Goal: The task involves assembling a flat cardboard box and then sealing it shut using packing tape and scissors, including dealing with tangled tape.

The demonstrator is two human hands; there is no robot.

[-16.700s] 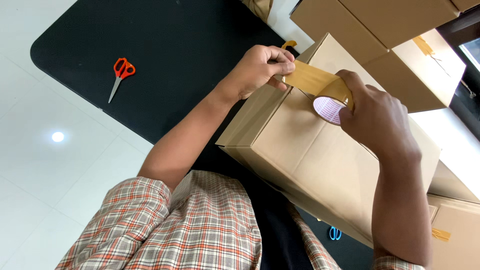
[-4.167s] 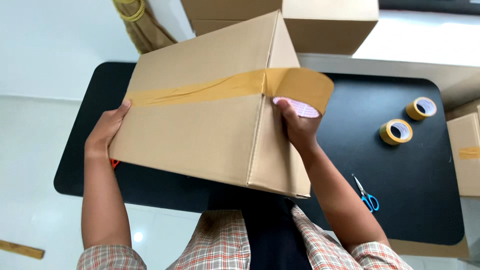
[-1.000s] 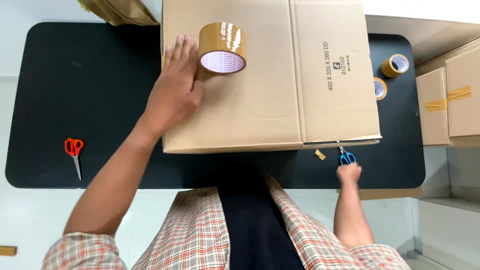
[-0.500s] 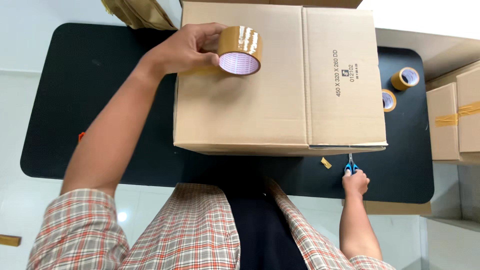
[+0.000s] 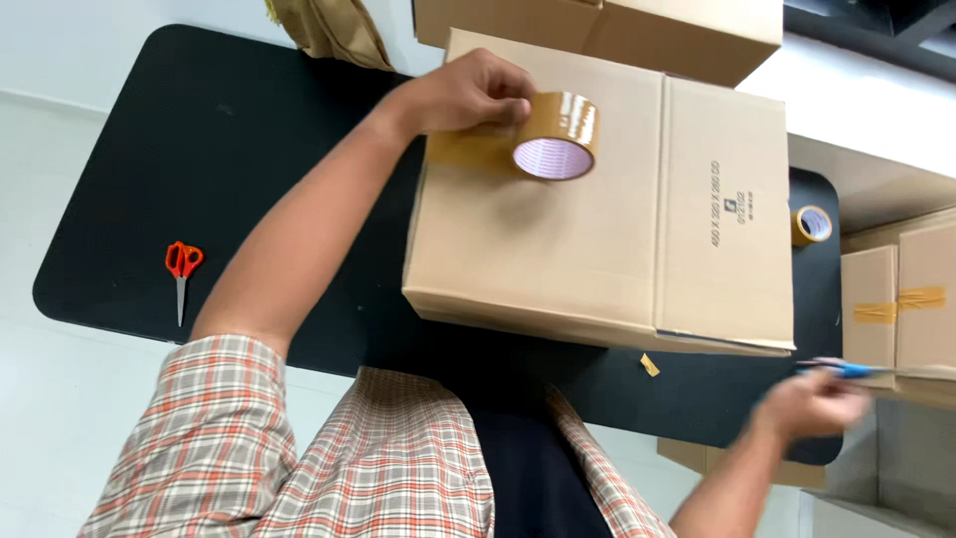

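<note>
Glossy brown tape roll [image 5: 558, 134] in left hand [image 5: 468, 95], on matte cardboard box [image 5: 597, 229].

Your left hand [image 5: 468, 95] gripping a brown tape roll [image 5: 558, 134] at upper centre atop the cardboard box [image 5: 597, 239], your blurred right hand [image 5: 812, 403] at lower right holding blue-handled scissors [image 5: 846, 370], red-handled scissors [image 5: 181, 269] lying at left on the black table [image 5: 199, 149], a smaller tape roll [image 5: 813, 224] at right.

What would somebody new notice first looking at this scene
The big brown cardboard box on the black table dominates the middle. The left hand holds a roll of brown tape against the box's top. At the lower right, the blurred right hand grips blue-handled scissors, while red-handled scissors lie far left.
</note>
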